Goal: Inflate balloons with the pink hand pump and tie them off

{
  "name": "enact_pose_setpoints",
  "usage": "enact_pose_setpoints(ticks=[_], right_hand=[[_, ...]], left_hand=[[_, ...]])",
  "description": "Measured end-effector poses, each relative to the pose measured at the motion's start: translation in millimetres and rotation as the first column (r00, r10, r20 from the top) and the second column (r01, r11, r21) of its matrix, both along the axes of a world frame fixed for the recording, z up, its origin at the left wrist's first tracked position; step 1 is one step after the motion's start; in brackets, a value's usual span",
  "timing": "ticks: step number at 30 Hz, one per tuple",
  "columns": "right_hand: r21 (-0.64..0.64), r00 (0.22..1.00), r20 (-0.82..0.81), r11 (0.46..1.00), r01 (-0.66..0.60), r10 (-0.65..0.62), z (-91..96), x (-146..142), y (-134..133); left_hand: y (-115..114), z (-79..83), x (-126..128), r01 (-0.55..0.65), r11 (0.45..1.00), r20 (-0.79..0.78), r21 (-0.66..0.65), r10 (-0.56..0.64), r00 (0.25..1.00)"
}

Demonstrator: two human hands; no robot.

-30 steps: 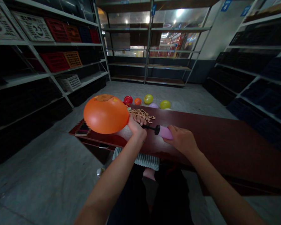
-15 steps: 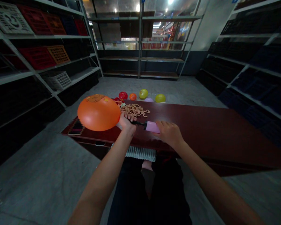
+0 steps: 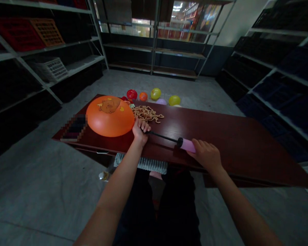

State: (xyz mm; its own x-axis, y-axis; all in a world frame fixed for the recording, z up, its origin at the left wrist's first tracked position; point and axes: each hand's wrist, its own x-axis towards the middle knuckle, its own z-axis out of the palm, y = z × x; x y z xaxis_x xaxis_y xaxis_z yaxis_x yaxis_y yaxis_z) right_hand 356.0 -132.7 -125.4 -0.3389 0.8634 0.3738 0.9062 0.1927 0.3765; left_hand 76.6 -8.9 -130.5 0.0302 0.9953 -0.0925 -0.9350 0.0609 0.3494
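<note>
A large orange balloon (image 3: pixel 109 118) with a printed brown bear rests at the left, its neck end at my left hand (image 3: pixel 140 130). That hand is closed around the black end of a hand balloon pump, its fingers hiding the balloon's mouth and the nozzle. A thin black rod runs right from there to the pump's pink barrel (image 3: pixel 188 145). My right hand (image 3: pixel 206 154) is wrapped around the barrel's far end. Long beige uninflated balloons (image 3: pixel 146 113) lie in a tangled heap just beyond my left hand.
The dark red table (image 3: pixel 236 136) spans the front. A pixelated flat object (image 3: pixel 75 128) lies at its left end. Several small balloons, including a yellow one (image 3: pixel 155 93) and a red one (image 3: pixel 131 94), sit beyond its far edge. Shelves with crates (image 3: pixel 47 31) line the sides.
My right hand has pulled the pink barrel right, away from my left hand, so more of the black rod shows. The view has tilted down and the orange balloon's bear print has turned into view.
</note>
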Motion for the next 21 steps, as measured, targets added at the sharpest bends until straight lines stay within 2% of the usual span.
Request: enact_pose_setpoints(ticks=[7,11,15,18,21], right_hand=[[-0.125,0.999,-0.038,0.992,-0.014,0.010,5.5,-36.3,27.1],[-0.219,0.998,-0.057,0.976,-0.008,-0.005,10.8,-80.9,43.8],[-0.241,0.994,-0.112,0.970,-0.009,-0.018,11.0,-122.9,57.1],[-0.218,0.991,-0.136,0.976,-0.022,-0.008,9.4,-129.2,59.1],[-0.165,0.990,-0.135,0.985,-0.048,0.026,7.5,-113.6,53.0]], left_hand=[[1.6,-4.7,-2.9,-0.073,0.997,0.043,-0.014,0.073,0.996],[-0.1,-3.4,0.3,-0.091,0.996,0.017,-0.011,0.091,0.996],[-2.3,-2.2,-1.4,-0.109,0.994,-0.025,-0.010,0.109,0.994],[-3.2,-2.3,-1.8,-0.108,0.994,-0.030,-0.005,0.108,0.994],[-3.7,-2.2,1.8,-0.071,0.997,-0.024,0.008,0.072,0.997]])
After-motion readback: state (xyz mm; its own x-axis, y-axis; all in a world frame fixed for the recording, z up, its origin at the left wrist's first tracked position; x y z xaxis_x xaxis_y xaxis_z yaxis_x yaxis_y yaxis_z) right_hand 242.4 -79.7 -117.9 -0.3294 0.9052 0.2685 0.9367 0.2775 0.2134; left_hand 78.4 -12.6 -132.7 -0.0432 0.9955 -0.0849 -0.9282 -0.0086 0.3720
